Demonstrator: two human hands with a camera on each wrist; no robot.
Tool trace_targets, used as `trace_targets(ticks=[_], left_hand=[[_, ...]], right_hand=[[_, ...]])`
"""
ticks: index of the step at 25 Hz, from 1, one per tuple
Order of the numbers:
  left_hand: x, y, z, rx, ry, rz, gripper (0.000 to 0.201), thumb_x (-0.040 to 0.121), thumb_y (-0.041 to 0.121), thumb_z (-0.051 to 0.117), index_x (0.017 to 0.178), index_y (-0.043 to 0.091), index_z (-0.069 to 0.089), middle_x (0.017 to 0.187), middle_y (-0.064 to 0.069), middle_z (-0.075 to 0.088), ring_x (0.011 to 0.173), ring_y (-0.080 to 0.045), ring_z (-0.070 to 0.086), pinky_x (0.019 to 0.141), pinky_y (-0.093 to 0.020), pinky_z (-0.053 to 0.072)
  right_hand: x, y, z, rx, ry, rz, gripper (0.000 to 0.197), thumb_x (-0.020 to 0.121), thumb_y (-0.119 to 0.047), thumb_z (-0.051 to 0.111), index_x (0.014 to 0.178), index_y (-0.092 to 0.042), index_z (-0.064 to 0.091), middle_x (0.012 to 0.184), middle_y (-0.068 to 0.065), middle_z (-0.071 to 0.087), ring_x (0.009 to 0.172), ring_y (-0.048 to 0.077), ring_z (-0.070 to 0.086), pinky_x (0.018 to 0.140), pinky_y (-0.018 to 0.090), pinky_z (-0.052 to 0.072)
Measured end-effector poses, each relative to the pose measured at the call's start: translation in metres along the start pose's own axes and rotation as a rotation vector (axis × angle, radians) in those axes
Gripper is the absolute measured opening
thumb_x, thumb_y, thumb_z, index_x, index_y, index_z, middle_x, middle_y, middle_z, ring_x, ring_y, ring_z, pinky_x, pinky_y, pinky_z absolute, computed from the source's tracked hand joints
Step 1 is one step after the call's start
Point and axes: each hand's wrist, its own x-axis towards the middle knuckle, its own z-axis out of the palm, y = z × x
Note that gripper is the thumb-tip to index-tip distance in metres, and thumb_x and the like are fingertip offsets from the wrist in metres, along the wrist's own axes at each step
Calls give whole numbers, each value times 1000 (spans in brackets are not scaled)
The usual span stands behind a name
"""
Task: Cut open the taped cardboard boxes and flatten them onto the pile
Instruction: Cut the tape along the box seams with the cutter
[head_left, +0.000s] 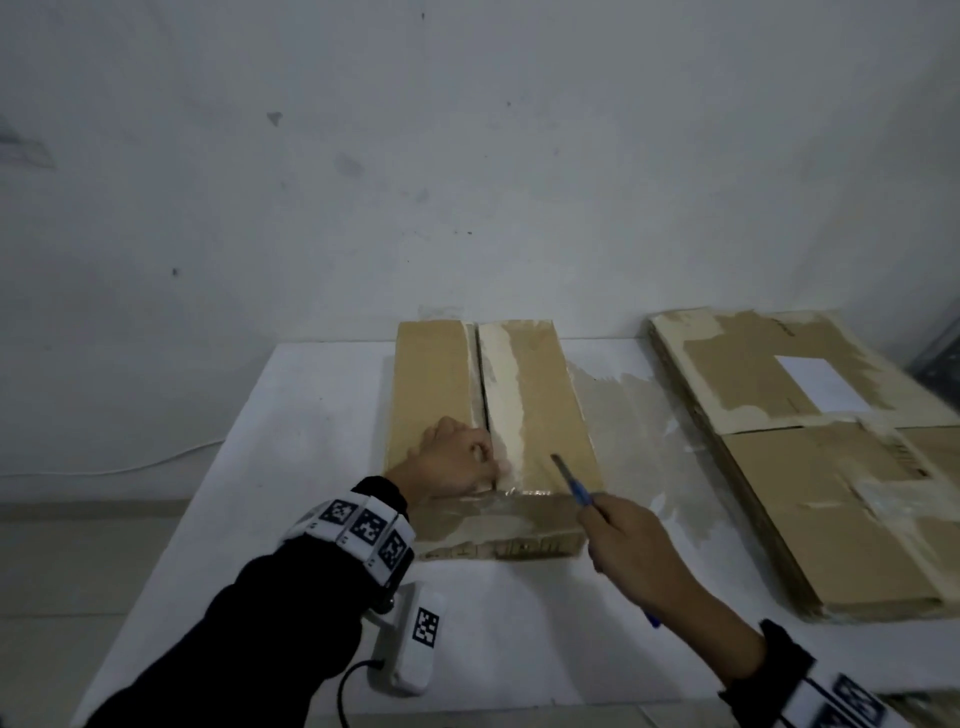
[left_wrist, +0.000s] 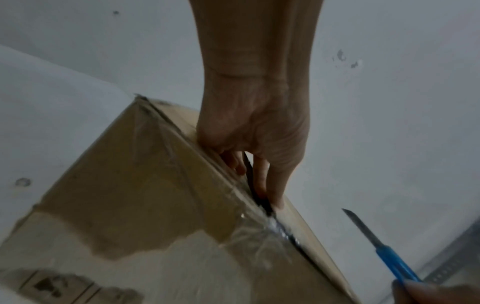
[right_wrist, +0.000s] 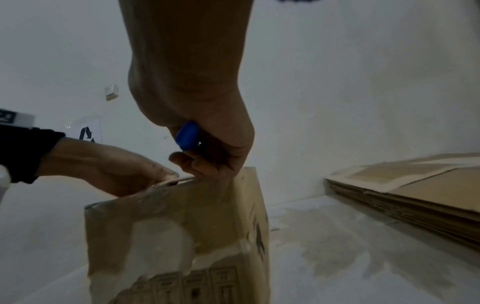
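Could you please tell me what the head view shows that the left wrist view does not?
Only the head view shows the pile of flattened brown cardboard boxes on the white table and both marker wristbands. Only the left wrist view shows the left hand with fingers curled into the slit. Both show the taped brown cardboard box and the blue-handled utility knife gripped by the right hand.

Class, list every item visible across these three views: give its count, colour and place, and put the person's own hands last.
cardboard box: one, brown, table centre, top seam split
utility knife: one, blue handle, blade out, above the box
pile of flattened boxes: one, brown, table right
table: one, white, against the wall
left hand: fingers hooked into the seam, gripping a flap
right hand: grips the knife
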Motion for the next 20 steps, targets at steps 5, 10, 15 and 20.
trace_targets(ticks=[5,10,15,20], left_hand=[[-19,-36,-66,482,-356,-7,33,81,49,53,93,18,57,108,-7,40,115,-34,40,100,-43,36],[-36,-53,-106,837,154,-276,45,96,38,44,134,16,42,138,-11,34,125,-33,37,102,-47,35],[-43,-39,-30,556,-131,-155,114,73,72,59,148,32,-17,157,-14,-13,143,-43,-4,109,-60,17],[-28,-77,-36,766,143,19,83,95,45,39,137,40,-33,158,-18,0,144,-41,10,103,-60,28]], right_hand=[[25,-28,-3,-42,20,-188,28,90,-22,54,69,-14,38,63,2,44,56,16,41,56,26,33],[49,-43,12,-198,-66,-361,19,88,-22,56,90,-4,48,82,6,50,72,23,48,63,33,36],[117,-45,8,-457,-102,-335,41,92,-32,50,124,-9,42,118,7,53,108,28,54,91,38,43],[134,-39,5,-637,-112,-297,60,95,-48,41,143,-13,29,138,5,45,123,25,45,100,39,38]])
